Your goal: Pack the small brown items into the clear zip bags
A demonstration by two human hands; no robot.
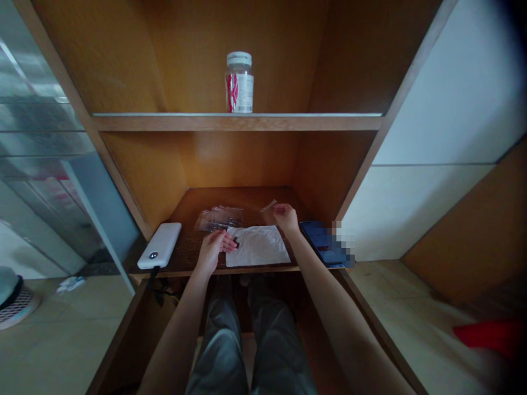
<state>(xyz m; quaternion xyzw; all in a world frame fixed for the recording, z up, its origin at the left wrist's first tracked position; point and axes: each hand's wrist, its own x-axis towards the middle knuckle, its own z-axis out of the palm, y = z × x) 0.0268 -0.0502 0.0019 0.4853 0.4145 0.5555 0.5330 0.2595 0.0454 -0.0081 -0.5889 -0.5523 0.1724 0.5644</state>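
Note:
My left hand point(213, 252) hovers over the near-left corner of a crumpled white paper sheet point(257, 247), its fingertips pinching a small dark object point(236, 242). My right hand point(286, 218) is at the far edge of the sheet and holds a small clear plastic bag point(267, 211) by its corner. Left of the sheet lies a pile of clear plastic bags point(218, 218) with dark contents. The hands do not touch each other, and a gap of a few centimetres separates them.
A white power bank point(159, 246) with a black cable lies at the desk's left. A phone point(325, 244) sits to the right. Wooden walls point(239, 159) enclose the desk, and a labelled bottle point(239, 82) stands on the shelf above. My legs are below the desk edge.

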